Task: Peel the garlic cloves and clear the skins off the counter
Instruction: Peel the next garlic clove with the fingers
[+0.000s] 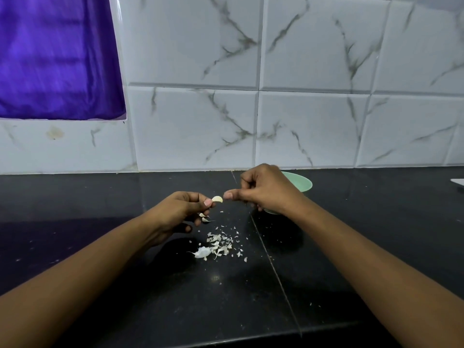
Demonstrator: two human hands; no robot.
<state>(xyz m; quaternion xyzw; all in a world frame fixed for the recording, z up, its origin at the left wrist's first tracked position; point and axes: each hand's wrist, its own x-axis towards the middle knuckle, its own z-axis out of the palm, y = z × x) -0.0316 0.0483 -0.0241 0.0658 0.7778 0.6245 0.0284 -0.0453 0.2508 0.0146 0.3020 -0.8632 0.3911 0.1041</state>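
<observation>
Beyond my fingers rose the tiled wall, white with grey marble veins. Under them ran the black counter. High and far off to the left of my fingers hung a purple cloth.

Both my forearms reached in over the counter, and the hands met above it. My left hand was curled, its thumb and forefinger pinching the garlic clove by one end. The lower fingers were bent loosely beneath. My right hand was also curled, thumb pressed against forefinger, with the thumb tip just beside the clove's free end. I could not tell whether a sliver of skin lay between those two fingers.

A pale green bowl sat on the counter right behind my right hand, which hid most of it. I could not see what was inside.

Below my fingers and a little nearer to me, the skins lay scattered on the counter in a loose heap of white flakes. One bigger white piece sat at the heap's left edge.

The clove itself was small, pale yellow and bare — held in the air between my two thumbs, above the heap. A couple of skin shreds clung by the lower fingers of my left hand.
</observation>
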